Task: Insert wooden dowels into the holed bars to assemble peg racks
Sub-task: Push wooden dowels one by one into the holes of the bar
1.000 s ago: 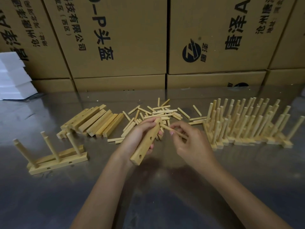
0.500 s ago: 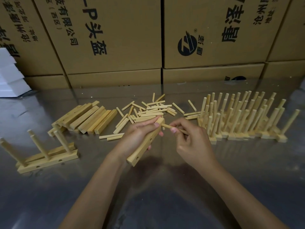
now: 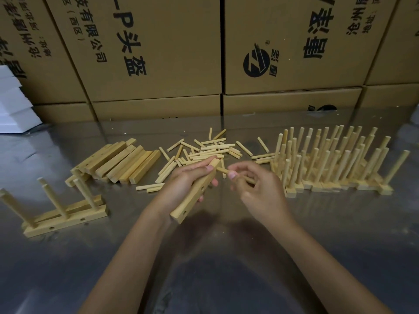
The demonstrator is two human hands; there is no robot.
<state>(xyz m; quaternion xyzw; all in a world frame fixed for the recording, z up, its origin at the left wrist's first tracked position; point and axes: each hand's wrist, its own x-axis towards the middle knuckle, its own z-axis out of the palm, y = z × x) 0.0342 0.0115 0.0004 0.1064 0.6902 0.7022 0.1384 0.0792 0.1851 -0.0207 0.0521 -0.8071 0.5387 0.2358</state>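
Note:
My left hand grips a wooden holed bar, held slanted above the table with its side holes facing right. My right hand pinches a short wooden dowel whose tip points at the bar's far end, just beside it. Behind the hands lies a loose pile of dowels. A stack of bare bars lies to the left of that pile. Several finished peg racks stand packed together at the right. One rack with three pegs lies at the near left.
The work surface is a shiny metal table. Large cardboard boxes wall off the back edge. White foam blocks are stacked at the far left.
The right hand has brought the dowel tip closer to the bar's upper end. The left hand keeps holding the bar in much the same pose. The camera view shifted slightly.

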